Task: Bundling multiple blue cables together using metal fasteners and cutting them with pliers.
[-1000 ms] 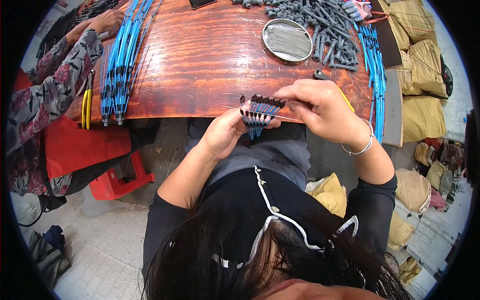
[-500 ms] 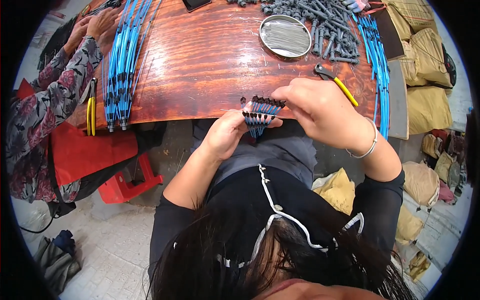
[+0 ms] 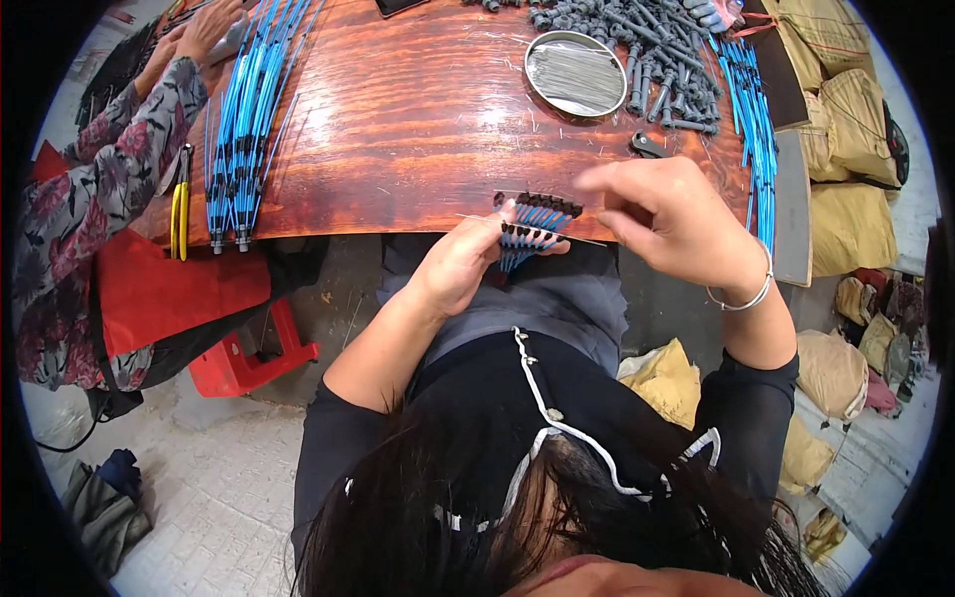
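Observation:
At the table's near edge, my left hand pinches a fan of thin blue cables whose ends carry black tips. The cables lie side by side in a row. Thin metal wires run crosswise along the row, one by the tips and one lower down. Just to the right, my right hand is raised with thumb and forefinger apart, and I see nothing between them. Behind it shows the black head of some pliers; their handles are hidden by the hand.
On the table stands a round tin of thin metal wires beside a pile of grey threaded fittings. Blue cable bundles lie left and right. Yellow-handled pliers and a co-worker's hands are at the left.
My right hand has moved right, away from the cable tips, and now covers the pliers' yellow handle. A thin wire now shows along the black tips. My left hand keeps its hold.

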A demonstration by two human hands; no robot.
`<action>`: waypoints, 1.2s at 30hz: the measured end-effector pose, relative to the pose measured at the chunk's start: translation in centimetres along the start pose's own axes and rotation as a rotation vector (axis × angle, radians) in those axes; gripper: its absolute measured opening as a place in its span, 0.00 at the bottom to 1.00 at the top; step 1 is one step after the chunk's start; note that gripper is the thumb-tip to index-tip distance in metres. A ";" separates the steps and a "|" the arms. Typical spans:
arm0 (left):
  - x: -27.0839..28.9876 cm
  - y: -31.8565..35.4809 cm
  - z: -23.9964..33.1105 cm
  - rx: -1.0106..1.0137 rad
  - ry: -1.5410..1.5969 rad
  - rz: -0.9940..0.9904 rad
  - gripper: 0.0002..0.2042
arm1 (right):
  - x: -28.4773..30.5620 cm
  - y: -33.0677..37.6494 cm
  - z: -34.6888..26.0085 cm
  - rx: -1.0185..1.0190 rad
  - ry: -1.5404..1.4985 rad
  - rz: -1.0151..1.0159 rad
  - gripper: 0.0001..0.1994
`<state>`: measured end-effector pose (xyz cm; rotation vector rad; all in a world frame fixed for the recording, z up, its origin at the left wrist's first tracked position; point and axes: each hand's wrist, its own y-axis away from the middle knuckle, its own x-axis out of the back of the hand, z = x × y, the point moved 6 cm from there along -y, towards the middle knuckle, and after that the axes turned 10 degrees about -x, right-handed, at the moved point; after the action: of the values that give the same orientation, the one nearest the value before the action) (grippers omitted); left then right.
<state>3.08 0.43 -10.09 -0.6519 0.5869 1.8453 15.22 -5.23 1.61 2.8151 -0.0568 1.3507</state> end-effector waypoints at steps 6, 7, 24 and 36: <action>-0.2 0.3 -0.3 0.020 -0.239 -0.066 0.28 | -1.3 -0.5 -1.3 0.118 0.104 -0.156 0.29; 0.0 0.4 -0.4 0.027 -0.270 -0.068 0.30 | -1.6 -0.6 -1.2 0.071 0.151 -0.231 0.31; 0.8 0.9 1.3 -0.033 -0.331 0.008 0.40 | -1.1 -2.7 -3.8 0.066 0.295 -0.317 0.33; 1.0 0.2 2.1 -0.027 -0.264 0.084 0.33 | -1.2 -4.2 -4.6 0.026 0.369 -0.293 0.27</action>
<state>2.21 2.41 -9.26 -0.3966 0.4203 1.9811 11.10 -0.83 3.54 2.4170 0.3637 1.7647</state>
